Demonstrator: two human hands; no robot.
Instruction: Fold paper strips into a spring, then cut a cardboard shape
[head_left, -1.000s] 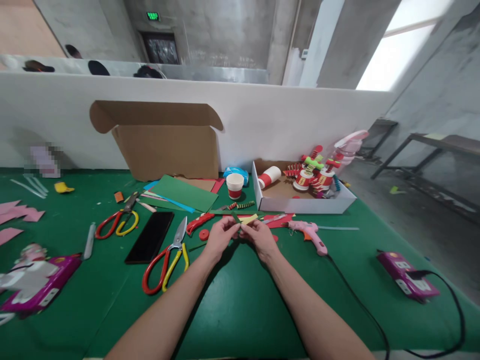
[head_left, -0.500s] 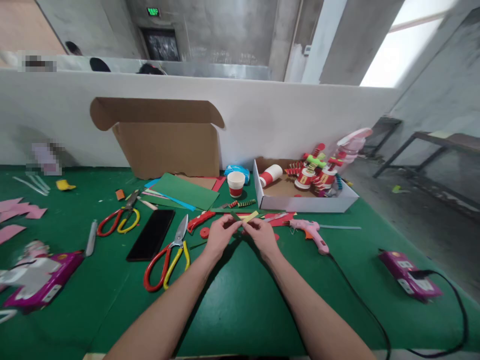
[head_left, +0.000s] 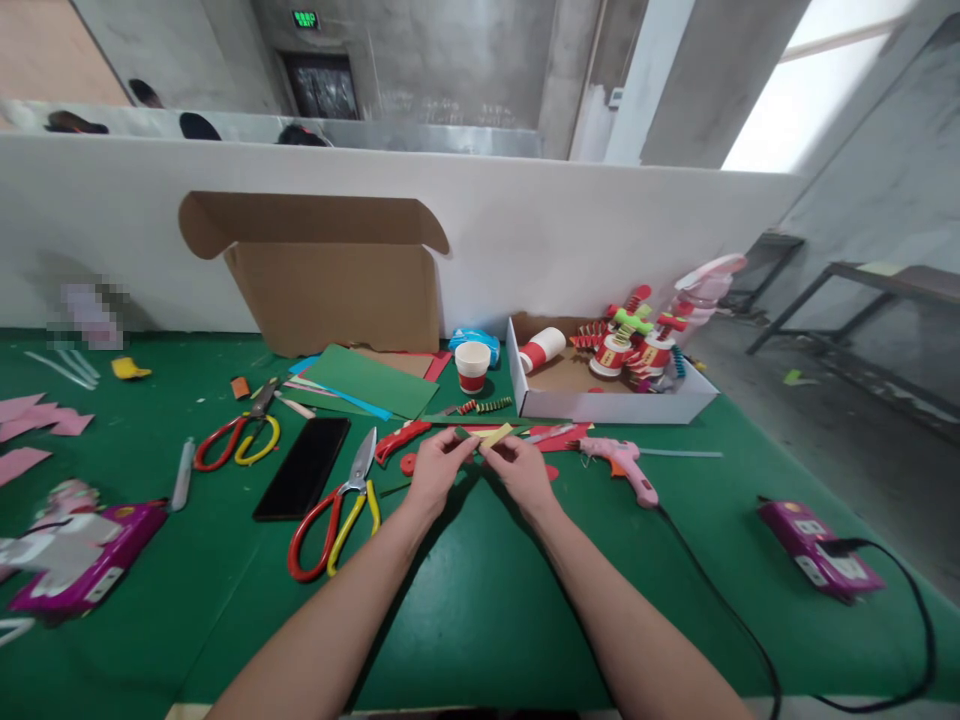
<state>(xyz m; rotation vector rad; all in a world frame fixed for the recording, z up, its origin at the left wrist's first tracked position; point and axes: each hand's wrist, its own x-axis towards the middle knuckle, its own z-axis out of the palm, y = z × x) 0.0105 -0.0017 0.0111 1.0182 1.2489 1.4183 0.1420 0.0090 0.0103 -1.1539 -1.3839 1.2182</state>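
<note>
Both hands meet over the middle of the green table, their fingertips nearly touching. My left hand [head_left: 441,470] pinches a dark green paper strip [head_left: 463,434], mostly covered by the fingers. Between the thumb and fingers of my right hand [head_left: 520,470] is a pale yellow paper strip [head_left: 496,436]; the two strips seem to cross at the fingertips. Just left of my left hand lie a red-handled utility knife [head_left: 402,441] and a small red disc [head_left: 408,464]. Red paper [head_left: 566,436] lies behind my right hand, with a pink glue gun [head_left: 621,464] to its right.
Scissors [head_left: 339,510] and a phone [head_left: 301,470] lie on the left, with a second pair of scissors [head_left: 244,432] beyond. Coloured sheets [head_left: 375,380], a paper cup [head_left: 472,367] and a white box [head_left: 615,407] of cup figures stand behind. The glue gun's black cord [head_left: 712,590] runs down the right.
Both hands have shifted very slightly left with the strips, and the yellow strip's tip has moved left a little. The things on the table stay where they were.
</note>
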